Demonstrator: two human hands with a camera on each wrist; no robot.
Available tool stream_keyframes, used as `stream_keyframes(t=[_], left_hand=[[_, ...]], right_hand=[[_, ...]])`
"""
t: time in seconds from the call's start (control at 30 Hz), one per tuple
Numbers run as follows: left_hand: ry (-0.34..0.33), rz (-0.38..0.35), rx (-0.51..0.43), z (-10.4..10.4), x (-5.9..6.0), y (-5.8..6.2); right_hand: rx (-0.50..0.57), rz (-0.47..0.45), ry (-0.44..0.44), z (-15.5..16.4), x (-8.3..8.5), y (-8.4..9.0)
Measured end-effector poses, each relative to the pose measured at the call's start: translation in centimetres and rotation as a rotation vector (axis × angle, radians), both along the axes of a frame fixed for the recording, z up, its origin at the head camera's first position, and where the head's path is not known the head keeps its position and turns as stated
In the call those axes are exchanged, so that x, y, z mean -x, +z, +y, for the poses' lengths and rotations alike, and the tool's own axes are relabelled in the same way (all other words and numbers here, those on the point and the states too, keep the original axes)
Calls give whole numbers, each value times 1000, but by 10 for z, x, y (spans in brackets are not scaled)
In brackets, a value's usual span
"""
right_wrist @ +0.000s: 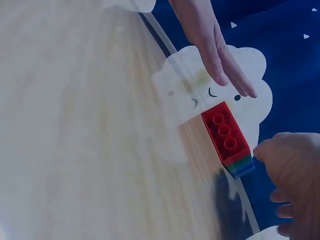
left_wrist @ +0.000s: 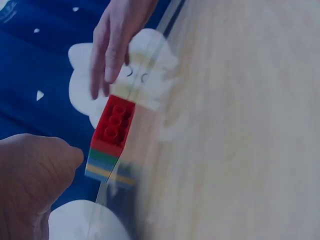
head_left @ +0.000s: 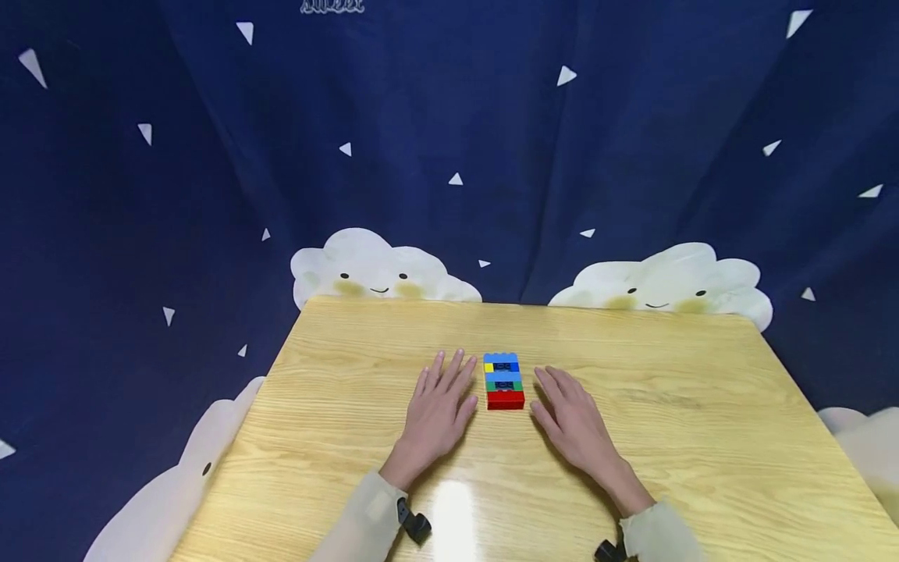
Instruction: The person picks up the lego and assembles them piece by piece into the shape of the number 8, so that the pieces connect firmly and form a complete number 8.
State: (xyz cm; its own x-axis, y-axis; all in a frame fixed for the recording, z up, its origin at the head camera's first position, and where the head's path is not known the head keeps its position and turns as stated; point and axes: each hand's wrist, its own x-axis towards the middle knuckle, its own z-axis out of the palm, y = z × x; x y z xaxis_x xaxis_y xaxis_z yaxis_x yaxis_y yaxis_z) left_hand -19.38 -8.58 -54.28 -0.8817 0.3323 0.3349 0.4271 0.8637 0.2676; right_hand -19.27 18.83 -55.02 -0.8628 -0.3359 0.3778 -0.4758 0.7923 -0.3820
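Observation:
A block of stacked toy building bricks (head_left: 503, 377) lies on its side on the wooden table, between my two hands. Its layers run from light blue at the far end through yellow and dark blue, light blue and green to red. In the left wrist view, the red brick (left_wrist: 115, 122) shows its hollow underside with round tubes. My left hand (head_left: 437, 410) lies to the left of the block, fingers extended and apart from it. To the right, my right hand (head_left: 574, 420) lies with its fingers relaxed, also apart from the block. Both hands hold nothing.
The pale wooden table (head_left: 702, 437) extends on both sides of the hands. Behind its far edge hangs a dark blue curtain (head_left: 421, 101) with white triangles and smiling clouds. A black wrist device (head_left: 414, 523) sits at the left sleeve, another (head_left: 609, 551) at the right.

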Motion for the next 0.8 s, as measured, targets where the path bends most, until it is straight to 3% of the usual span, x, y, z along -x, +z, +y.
stream_keyframes(t=[0.1, 0.23, 0.5, 0.8], left_hand=[[20, 28, -2, 2, -2, -2], [49, 13, -12, 4, -3, -4], [68, -59, 1, 3, -9, -5], [126, -132, 75, 0, -7, -6]], right_hand=[[-35, -50, -44, -3, -4, -1], [-61, -116, -83, -9, -7, -1], [-59, -138, 4, -15, -12, -8], [-60, -150, 40, -18, -13, -6]])
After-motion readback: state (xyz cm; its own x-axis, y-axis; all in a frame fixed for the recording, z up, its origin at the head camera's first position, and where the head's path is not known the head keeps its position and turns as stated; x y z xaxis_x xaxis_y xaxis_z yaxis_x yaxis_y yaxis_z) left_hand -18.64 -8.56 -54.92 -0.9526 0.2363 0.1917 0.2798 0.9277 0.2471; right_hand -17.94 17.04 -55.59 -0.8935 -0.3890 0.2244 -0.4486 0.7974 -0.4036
